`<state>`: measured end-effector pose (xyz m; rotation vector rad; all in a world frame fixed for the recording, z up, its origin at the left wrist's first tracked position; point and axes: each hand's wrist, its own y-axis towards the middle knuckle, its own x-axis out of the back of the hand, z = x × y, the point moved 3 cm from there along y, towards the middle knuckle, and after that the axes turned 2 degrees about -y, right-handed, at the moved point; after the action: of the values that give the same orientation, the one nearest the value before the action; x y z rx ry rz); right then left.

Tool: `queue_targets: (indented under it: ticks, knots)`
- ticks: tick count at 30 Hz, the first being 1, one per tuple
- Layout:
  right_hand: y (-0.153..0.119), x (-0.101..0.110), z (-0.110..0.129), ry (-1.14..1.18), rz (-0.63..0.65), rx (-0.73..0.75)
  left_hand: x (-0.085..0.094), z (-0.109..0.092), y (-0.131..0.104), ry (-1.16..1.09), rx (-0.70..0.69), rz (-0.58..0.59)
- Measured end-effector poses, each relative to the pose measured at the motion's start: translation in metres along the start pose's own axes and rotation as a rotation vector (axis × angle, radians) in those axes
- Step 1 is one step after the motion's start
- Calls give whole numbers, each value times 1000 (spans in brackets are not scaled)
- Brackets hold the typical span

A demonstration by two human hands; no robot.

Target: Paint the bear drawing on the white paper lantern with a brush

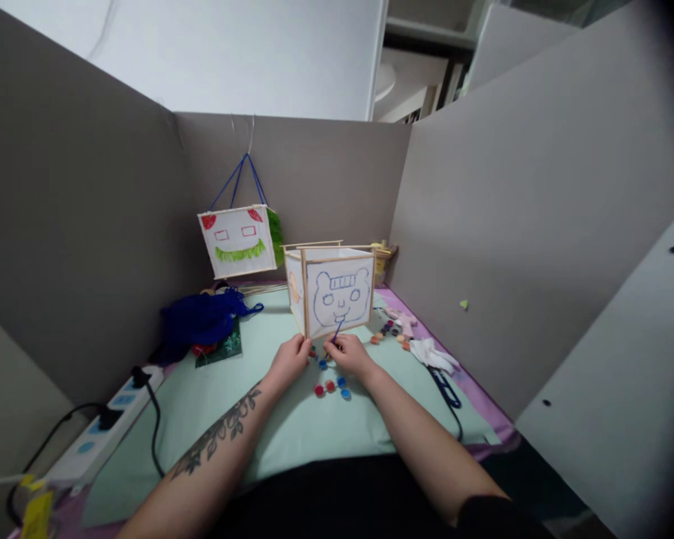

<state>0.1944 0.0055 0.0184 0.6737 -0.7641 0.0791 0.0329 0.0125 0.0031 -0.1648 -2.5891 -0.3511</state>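
Fingers of the right hand (349, 353) are pinched around a slim blue brush (338, 329), its upper end reaching the mouth of a face on the near side of a paper box (357, 307), while the left hand (290, 359) has thumb and fingers closed on that box's lower front corner. Thin wooden sticks frame the box, which is held upright, top open, over the middle of the surface (281, 430). The face, outlined in blue, has round ears, a striped band on the forehead, round eyes and a smile; an orange patch shows on the adjoining left side. Small paint pots (330, 386) in red and blue sit just in front of and between the hands, and more lie to the right, near a crumpled white cloth (431, 355). Behind and to the left, a second box (239, 256) hangs by blue cords (237, 182) before a grey panel (331, 168), its front bearing red corners, two red rectangles and a jagged green mouth. Below it, dark blue fabric (202, 320) is bunched beside a power strip (104, 430) with black plugs in it.
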Motion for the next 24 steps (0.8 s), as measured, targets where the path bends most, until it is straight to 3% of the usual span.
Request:
queue_targets:
  ticks: [9, 15, 24]
  knots:
    - [-12, 28, 4, 287, -458, -7, 0, 1, 0, 15, 15, -1]
    - [-12, 30, 22, 227, -487, 166, 1, 0, 0, -2, 3, -15]
    - [-10, 24, 30, 170, -391, 236, 4, -4, -1, -13, -12, -18]
